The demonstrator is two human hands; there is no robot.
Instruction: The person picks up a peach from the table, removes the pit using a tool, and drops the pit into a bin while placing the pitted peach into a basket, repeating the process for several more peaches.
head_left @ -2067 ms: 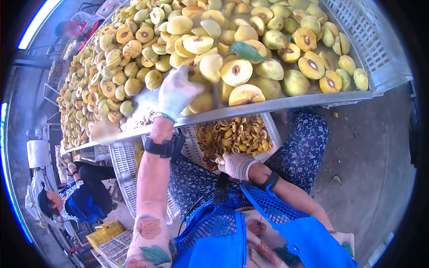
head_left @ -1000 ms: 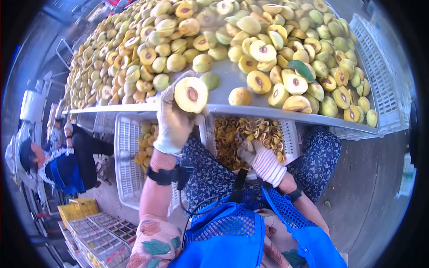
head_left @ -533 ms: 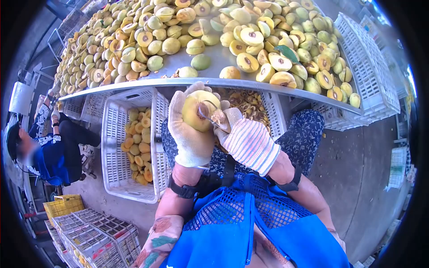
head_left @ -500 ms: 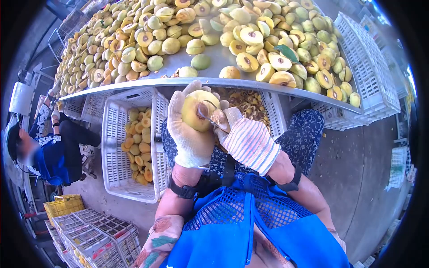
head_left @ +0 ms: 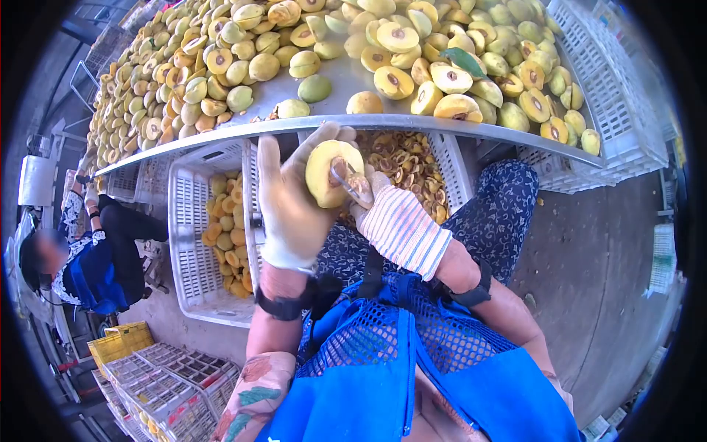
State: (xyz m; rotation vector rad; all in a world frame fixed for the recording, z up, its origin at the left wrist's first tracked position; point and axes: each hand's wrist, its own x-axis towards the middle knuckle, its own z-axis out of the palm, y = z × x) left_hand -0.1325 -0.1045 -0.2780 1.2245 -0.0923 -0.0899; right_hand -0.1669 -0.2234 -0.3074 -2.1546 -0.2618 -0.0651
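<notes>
My left hand [head_left: 289,202], in a pale work glove, holds a yellow peach half [head_left: 321,177] with its cut face turned toward my right hand. The thumb stands away from the fruit while the fingers support it from behind. In my striped-gloved right hand [head_left: 403,227] is a pitting tool [head_left: 352,186] with a thin curved metal end. That end sits at the brown centre of the peach half; its handle is mostly hidden by the fingers. Both hands are just below the metal table's front edge [head_left: 353,123], above my lap.
Many peach halves cover the metal table [head_left: 335,77]. Below, a white crate [head_left: 193,283] holds peach halves, and another crate [head_left: 453,173] holds brown pits and scraps. White crates [head_left: 611,96] stand at the right. A co-worker [head_left: 96,265] sits at the left, near stacked crates [head_left: 166,387].
My left thumb has lifted off the peach half and now points up. Both hands have shifted slightly left in view, and the fruit's cut face has turned more toward the tool.
</notes>
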